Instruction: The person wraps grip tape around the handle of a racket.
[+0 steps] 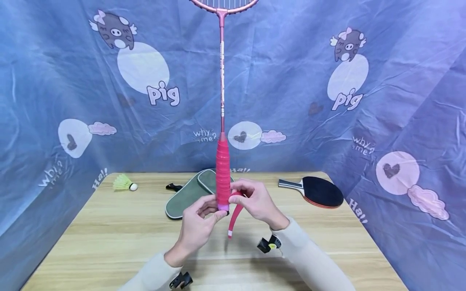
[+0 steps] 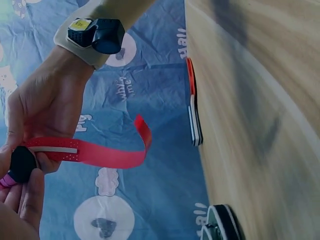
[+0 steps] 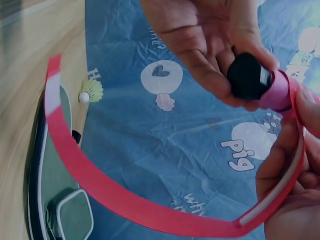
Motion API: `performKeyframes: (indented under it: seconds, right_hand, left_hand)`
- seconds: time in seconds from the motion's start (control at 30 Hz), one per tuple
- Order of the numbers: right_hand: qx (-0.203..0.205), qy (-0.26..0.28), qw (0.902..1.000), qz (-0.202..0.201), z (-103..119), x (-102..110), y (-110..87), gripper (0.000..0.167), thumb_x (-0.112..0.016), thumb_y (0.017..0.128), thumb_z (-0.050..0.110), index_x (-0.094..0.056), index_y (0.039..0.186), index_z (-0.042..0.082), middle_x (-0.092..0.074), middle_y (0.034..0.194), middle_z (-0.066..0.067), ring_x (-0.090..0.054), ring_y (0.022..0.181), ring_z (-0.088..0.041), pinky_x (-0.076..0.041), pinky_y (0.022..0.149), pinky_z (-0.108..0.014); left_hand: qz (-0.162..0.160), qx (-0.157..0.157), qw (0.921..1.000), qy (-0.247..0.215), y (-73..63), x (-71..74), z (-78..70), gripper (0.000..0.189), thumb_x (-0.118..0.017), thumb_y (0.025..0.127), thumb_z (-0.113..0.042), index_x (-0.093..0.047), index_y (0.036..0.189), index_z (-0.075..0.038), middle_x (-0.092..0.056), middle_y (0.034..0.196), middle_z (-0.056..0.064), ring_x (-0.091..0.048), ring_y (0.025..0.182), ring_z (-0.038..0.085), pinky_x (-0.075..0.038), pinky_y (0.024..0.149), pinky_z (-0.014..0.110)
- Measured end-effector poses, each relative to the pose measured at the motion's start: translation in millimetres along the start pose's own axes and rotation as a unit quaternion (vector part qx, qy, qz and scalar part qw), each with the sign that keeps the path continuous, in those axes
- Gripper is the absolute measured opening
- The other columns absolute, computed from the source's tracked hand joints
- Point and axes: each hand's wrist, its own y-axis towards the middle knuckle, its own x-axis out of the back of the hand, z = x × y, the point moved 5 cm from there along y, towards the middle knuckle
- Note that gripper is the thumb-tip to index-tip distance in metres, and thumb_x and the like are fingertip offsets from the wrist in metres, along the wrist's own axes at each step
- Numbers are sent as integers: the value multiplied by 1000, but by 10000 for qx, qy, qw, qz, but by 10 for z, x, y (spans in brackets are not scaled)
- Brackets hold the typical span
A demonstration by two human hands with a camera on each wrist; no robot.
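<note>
A pink badminton racket [image 1: 222, 72] stands upright above the table, head at the top. Red grip tape [image 1: 223, 169] winds round most of its handle. Below the winding, a band of pink handle and the black butt cap [image 3: 248, 76] are bare. My left hand [image 1: 198, 220] grips the handle's lower end, thumb and fingers round the cap. Just right of the handle, my right hand [image 1: 256, 200] pinches the tape close to where it leaves the winding. The loose tape tail [image 3: 115, 197] hangs in a curve, with a white patch near its end.
A green racket case [image 1: 181, 200] lies behind the hands. At the back left is a yellow shuttlecock [image 1: 125, 182]; at the back right, a black table tennis paddle [image 1: 322, 192]. A blue patterned cloth [image 1: 291, 93] surrounds the wooden table [image 1: 120, 238].
</note>
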Motion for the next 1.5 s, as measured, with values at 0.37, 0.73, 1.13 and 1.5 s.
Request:
performKeyframes:
  seconds: [0.37,0.73,1.13,1.5]
  right_hand:
    - [167,69,9986,489,36,11,5,23,-77,86,0,-74,108,-5,-64,87,-15,-55,75,-6,-49,59,-20]
    - [-102,186,9987,455,3,-10,11,24,-77,84,-2,-73,108,-5,-69,92,-15,-58,75,-6,-52,62,-19]
    - [-422,-70,9990,-106,-79,17,-11,28,-78,86,4,-73,113,-4,-72,105,-22,-65,80,-5,-55,64,-20]
    - [276,-872,9945,-518,-3,2,-54,12,-82,84,9,-77,95,9,-69,77,-6,-48,62,-4,-36,48,-17]
  left_hand:
    - [370,355,9979,-384,17,8,20,35,-77,81,9,-63,113,11,-72,107,28,-72,94,3,-63,85,24]
    - [704,422,9922,-933,13,55,37,35,-73,87,7,-58,117,16,-74,107,-13,-72,97,4,-63,85,22]
    - [177,-27,9989,427,69,40,-20,43,-76,87,0,-66,128,-3,-70,112,17,-72,95,14,-62,88,24]
    - [-24,-645,9852,1589,121,57,-181,38,-84,83,-15,-74,119,-8,-75,92,3,-74,81,12,-64,75,22]
